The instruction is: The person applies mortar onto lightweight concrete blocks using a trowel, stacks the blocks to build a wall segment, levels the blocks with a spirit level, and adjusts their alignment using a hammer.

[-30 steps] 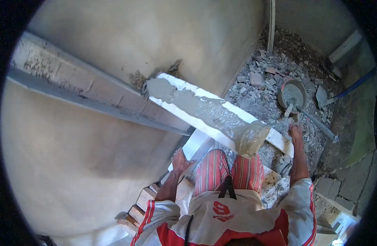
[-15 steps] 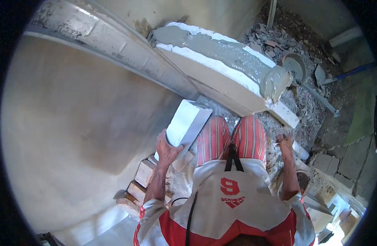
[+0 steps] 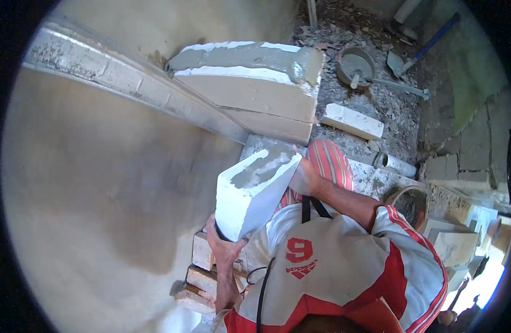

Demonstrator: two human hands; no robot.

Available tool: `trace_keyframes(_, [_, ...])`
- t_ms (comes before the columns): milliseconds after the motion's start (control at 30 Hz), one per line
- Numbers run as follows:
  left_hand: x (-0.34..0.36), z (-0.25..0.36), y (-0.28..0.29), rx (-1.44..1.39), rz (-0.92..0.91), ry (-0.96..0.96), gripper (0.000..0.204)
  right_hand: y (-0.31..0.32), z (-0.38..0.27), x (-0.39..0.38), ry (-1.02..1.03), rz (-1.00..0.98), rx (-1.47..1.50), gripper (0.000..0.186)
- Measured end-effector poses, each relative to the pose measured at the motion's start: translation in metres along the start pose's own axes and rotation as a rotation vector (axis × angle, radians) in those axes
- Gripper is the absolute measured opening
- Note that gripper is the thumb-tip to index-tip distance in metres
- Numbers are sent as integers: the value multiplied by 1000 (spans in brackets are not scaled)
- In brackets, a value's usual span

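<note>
A white building block (image 3: 247, 208) with grey mortar smeared along its upper face is held between my two hands, tilted in front of my left knee. Its lower left end rests in my left hand (image 3: 227, 247), the fingers and thumb wrapped round the edge. At the opposite end my right hand (image 3: 305, 176) is closed against the side, some of its fingers hidden by the block. Just beyond stands a low block wall (image 3: 261, 100), its top covered by a thick bed of wet mortar (image 3: 247, 55).
On the rubble at right are a mortar bucket (image 3: 366, 62), a blue-handled shovel (image 3: 433, 40) and another white block (image 3: 352, 121). A white pipe (image 3: 399, 165) and a round tub (image 3: 408, 194) lie nearer. Stacked bricks (image 3: 202, 282) stand by the plastered wall at left.
My right hand has come across from the right and taken hold of the block. The block has been turned, its mortared face now showing. My view has shifted too.
</note>
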State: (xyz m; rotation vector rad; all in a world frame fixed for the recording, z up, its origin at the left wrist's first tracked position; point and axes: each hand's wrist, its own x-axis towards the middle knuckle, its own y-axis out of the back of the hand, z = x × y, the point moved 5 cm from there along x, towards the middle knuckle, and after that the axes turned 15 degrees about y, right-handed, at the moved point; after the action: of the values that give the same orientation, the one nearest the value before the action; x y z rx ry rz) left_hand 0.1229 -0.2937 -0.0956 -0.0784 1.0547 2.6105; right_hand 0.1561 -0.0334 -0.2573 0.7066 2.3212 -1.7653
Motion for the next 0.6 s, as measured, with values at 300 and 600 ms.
trace_keyframes(300, [6,-3,5,-106,-83,19,102,-31,2,-18,67,-150,142,40])
trace_keyframes(600, [3,28,16,-340,16,-88,100,-85,-31,-27,105,-23,-62,52])
